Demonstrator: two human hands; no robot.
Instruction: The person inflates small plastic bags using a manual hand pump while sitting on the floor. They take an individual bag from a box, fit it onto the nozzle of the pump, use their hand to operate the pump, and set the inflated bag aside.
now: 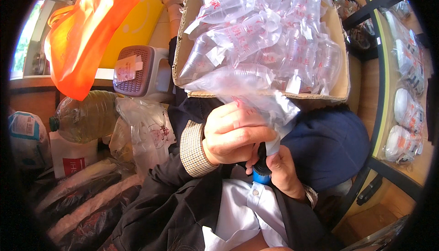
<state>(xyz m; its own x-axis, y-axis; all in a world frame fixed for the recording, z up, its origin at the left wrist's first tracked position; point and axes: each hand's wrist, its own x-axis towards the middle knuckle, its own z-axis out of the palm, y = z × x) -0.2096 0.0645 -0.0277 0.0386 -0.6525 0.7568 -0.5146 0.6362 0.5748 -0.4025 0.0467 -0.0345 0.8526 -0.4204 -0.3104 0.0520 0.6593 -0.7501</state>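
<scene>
In front of my chest my left hand [233, 134] is closed on the gathered end of a clear plastic bag [256, 107] with red print. The bag is blurred, and its contents are hard to make out. Just right of it, my right hand [286, 171] is closed round a small black-and-blue object [261, 175], whose kind the fingers hide. A white strip [273, 147] runs between the two hands, touching the bag's neck. Beyond them, a cardboard box [260, 95] holds several similar clear bags [251, 34], with white tags and ribbed clear plastic inside.
At the left are an orange bag [91, 36], a purple-grey stool [137, 75], a large bottle of yellowish liquid [87, 116] and a crumpled clear bag [146, 123]. Shelving with wrapped white items [407, 109] stands at the right. Dark blue cloth [327, 148] lies beside my right hand.
</scene>
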